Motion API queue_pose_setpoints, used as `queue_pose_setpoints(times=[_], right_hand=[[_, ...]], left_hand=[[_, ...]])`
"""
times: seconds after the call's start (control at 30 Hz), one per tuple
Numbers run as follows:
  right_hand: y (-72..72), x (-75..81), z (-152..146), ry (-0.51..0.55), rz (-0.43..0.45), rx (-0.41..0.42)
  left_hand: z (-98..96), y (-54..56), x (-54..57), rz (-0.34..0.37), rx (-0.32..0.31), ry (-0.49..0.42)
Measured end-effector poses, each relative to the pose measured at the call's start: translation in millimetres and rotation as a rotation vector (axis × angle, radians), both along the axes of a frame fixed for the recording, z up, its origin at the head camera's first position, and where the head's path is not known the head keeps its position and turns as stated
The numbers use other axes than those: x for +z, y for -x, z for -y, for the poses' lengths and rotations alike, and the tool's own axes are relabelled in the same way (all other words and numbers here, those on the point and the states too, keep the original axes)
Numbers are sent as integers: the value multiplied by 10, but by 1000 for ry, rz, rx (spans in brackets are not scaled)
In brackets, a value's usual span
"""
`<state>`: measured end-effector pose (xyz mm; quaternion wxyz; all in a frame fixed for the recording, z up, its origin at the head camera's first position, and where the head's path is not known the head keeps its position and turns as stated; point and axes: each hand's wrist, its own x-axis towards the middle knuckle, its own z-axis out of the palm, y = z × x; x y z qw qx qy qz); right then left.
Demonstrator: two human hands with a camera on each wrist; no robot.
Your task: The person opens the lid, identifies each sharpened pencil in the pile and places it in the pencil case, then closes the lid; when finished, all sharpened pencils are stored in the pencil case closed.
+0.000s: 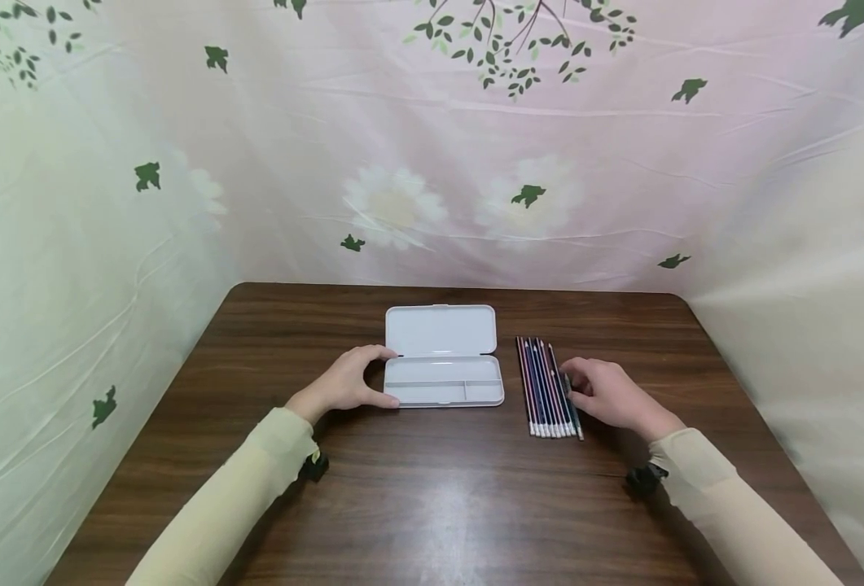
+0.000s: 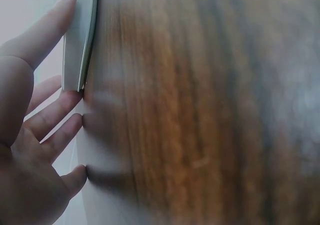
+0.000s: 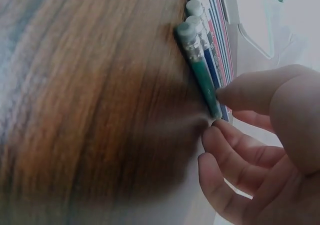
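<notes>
An open white pencil case (image 1: 442,392) lies on the table, its lid (image 1: 440,330) folded back and its divided tray bare. At the case's left end, my left hand (image 1: 344,379) holds it between the thumb at the front corner and the index finger near the hinge; the other fingers (image 2: 65,135) rest on the table. To the right of the case lies a row of several pencils (image 1: 541,391), eraser ends toward me. My right hand (image 1: 611,395) pinches a green pencil (image 3: 202,80) at the row's right side. Its white eraser end lies beside the other erasers.
The brown wooden table (image 1: 432,488) has rounded far corners. A pale printed cloth (image 1: 461,138) with leaves and flowers hangs behind it and along both sides. Dark wrist cameras are strapped at both sleeves (image 1: 703,464).
</notes>
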<state>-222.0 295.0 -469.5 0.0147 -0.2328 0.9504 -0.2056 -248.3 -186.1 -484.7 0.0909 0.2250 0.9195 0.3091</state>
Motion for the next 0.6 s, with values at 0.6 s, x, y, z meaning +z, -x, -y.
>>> queue_pose_setpoints(times=[0.6], right_hand=[[-59,46,31,-33,45,-122]], left_hand=[[1,9,-15,-17,-17,-28]])
